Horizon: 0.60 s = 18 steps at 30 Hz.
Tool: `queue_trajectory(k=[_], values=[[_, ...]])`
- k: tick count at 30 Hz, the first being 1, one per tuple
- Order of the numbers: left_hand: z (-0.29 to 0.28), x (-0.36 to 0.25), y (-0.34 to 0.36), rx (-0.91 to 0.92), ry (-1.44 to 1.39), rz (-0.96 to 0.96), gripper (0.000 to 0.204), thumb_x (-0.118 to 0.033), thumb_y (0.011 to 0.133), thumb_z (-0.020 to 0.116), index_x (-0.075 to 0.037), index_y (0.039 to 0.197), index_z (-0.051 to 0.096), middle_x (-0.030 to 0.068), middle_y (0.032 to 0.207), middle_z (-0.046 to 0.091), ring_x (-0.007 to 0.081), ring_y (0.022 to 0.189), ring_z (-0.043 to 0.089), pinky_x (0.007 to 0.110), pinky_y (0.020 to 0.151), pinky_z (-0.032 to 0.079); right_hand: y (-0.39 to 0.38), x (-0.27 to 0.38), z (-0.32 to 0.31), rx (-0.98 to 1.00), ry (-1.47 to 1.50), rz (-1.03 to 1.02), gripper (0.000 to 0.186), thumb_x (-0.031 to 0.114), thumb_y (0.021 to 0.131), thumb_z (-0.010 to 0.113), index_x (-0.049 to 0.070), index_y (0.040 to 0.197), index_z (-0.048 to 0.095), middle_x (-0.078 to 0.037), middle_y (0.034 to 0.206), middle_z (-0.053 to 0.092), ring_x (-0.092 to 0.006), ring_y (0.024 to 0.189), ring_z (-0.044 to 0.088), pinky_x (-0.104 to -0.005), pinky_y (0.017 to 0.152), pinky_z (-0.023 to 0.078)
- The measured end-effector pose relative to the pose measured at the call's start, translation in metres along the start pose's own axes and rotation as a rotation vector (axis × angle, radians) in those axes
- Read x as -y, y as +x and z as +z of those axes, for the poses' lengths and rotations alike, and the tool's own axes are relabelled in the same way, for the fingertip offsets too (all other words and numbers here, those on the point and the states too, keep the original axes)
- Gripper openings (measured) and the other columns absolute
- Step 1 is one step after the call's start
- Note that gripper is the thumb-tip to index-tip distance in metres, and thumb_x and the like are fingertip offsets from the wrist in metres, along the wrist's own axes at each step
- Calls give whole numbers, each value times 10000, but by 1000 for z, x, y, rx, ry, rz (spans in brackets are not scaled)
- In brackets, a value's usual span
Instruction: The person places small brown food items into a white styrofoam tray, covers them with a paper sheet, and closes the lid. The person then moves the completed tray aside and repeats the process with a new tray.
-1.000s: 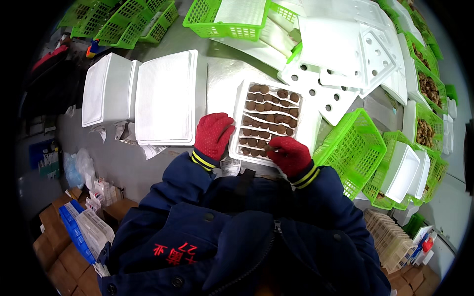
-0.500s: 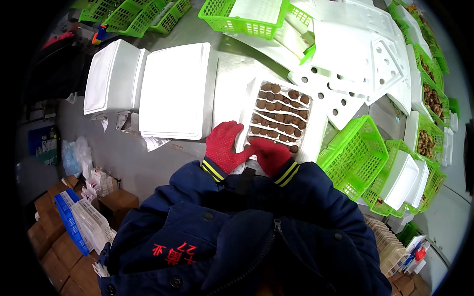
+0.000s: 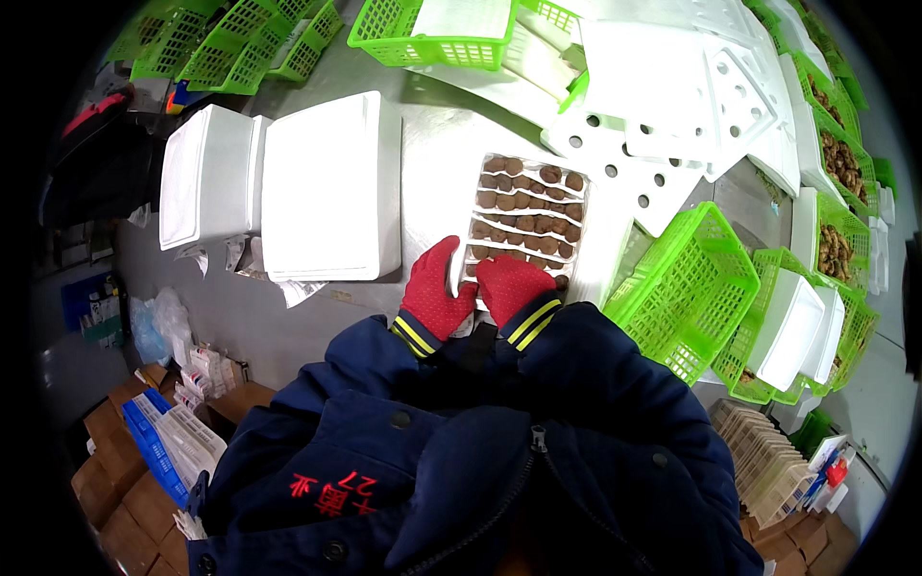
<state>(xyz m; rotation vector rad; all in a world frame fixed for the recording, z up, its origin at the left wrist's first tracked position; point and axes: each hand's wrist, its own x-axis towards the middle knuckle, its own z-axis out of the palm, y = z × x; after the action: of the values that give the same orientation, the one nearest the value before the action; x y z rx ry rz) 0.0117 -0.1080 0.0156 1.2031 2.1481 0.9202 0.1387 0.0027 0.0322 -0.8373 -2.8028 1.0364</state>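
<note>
A shallow white foam box (image 3: 473, 208) lies in front of me, packed with rows of round brown mushroom-like pieces (image 3: 523, 224) parted by white strips. At its near left corner is my left hand (image 3: 434, 293) in a red dotted glove, fingers stretched along the side and thumb apart. My right hand (image 3: 516, 288), gloved alike, bends over the near end of the box. Its fingers are curled in toward the left thumb among the nearest pieces. Whatever they pinch is hidden beneath the glove.
Lidded white foam boxes (image 3: 331, 187) stand to the left on the metal table (image 3: 447, 125). An unfilled green basket (image 3: 687, 293) is on the right, near more baskets holding brown produce (image 3: 840, 163). Perforated white foam sheets (image 3: 615, 173) lie at the back right.
The whole view has shifted slightly. My right hand has come closer to my left at the box's near end, its fingers more curled. The left hand stays at the corner.
</note>
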Motion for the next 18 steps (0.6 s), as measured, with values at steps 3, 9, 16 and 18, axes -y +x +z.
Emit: queue_trajectory(k=[3, 9, 16, 18], values=[[5, 0, -1, -7, -46, -17, 734, -84, 724, 744, -55, 1377, 409, 210, 1276, 486, 366, 1184, 484, 416, 1021, 396, -1, -2, -2, 78, -9, 25, 200, 189, 816, 574, 131, 985, 664, -122, 923, 647, -330, 886, 636, -433, 745, 520], [9, 2, 5, 34, -356, -209, 808, -88, 751, 774, -46, 1423, 327, 197, 1261, 529, 299, 1150, 534, 390, 977, 436, -21, -32, -45, -125, 188, 0, 134, 147, 817, 643, 83, 932, 669, -119, 902, 650, -287, 798, 647, -377, 691, 525], [11, 36, 4, 143, -572, -241, 683, -155, 809, 765, -37, 1371, 396, 139, 1168, 601, 238, 1069, 591, 367, 910, 477, -132, -104, -165, -256, 208, 456, 136, 162, 841, 655, 50, 910, 691, -136, 783, 672, -284, 696, 656, -360, 637, 515], [10, 33, 12, 223, -491, -193, 607, -78, 845, 699, -12, 1363, 390, 153, 1217, 573, 232, 1087, 582, 366, 911, 490, -175, -144, -142, -60, -26, 428, 214, 248, 834, 628, 66, 921, 698, -148, 782, 676, -348, 739, 653, -426, 678, 525]])
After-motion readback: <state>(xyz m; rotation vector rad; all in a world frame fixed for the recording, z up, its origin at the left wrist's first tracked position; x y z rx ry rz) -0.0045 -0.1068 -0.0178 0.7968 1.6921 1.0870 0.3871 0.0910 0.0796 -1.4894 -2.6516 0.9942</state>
